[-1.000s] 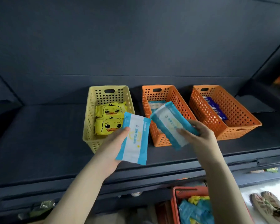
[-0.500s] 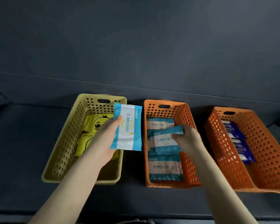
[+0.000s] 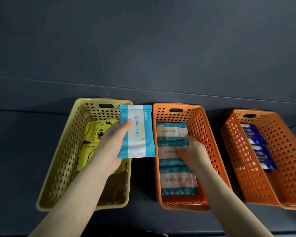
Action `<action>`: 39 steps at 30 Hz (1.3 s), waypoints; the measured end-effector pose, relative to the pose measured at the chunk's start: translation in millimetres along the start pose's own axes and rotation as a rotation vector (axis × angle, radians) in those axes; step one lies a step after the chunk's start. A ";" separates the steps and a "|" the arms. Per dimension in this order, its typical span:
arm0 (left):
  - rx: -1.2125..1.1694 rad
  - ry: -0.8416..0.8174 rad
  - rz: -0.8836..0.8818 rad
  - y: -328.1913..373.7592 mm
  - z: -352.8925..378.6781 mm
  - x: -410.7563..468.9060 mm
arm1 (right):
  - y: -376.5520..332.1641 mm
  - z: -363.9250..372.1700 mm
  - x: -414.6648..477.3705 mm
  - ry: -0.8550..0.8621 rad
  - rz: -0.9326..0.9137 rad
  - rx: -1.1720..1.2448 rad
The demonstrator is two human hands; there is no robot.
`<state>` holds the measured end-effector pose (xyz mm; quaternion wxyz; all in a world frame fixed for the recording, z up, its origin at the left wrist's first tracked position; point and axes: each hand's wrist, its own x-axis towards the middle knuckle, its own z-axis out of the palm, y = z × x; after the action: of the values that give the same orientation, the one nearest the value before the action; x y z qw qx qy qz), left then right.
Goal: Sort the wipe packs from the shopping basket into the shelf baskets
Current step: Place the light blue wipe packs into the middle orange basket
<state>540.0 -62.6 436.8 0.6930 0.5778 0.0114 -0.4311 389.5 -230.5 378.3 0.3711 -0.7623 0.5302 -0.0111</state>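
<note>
My left hand [image 3: 113, 147] holds a blue-and-white wipe pack [image 3: 138, 134] upright over the gap between the yellow shelf basket [image 3: 65, 151] and the middle orange basket [image 3: 178, 106]. My right hand [image 3: 193, 153] is down inside the middle orange basket. Its fingers are on a second blue-and-white pack [image 3: 167, 151], which lies flat between two like packs. The yellow basket holds two yellow duck packs [image 3: 99, 130], partly hidden by my left hand. The shopping basket is out of view.
A third basket, orange [image 3: 234, 151], stands at the right with dark blue packs [image 3: 253, 134] in it. All three baskets sit on a dark shelf [image 3: 24, 151] against a dark back wall. Narrow gaps separate the baskets.
My right hand has lowered its pack into the middle orange basket and laid it flat. My left hand has moved up with its pack. The view has come closer over the baskets.
</note>
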 end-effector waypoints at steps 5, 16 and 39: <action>0.012 -0.036 0.017 1.3 0.6 -3.0 | -0.7 0.9 1.2 0.040 -0.011 -0.168; -0.150 -0.051 0.034 -3.2 38.4 -9.8 | -37.8 -28.1 -56.9 -0.279 -0.268 0.701; 0.669 -0.228 0.118 -38.0 41.5 -4.5 | 7.0 -36.3 -27.3 -0.514 -0.498 -0.554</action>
<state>493.9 -92.1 422.9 0.4860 0.7205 -0.2411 -0.4320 357.1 -229.4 410.8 0.2588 -0.9152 0.2043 0.2318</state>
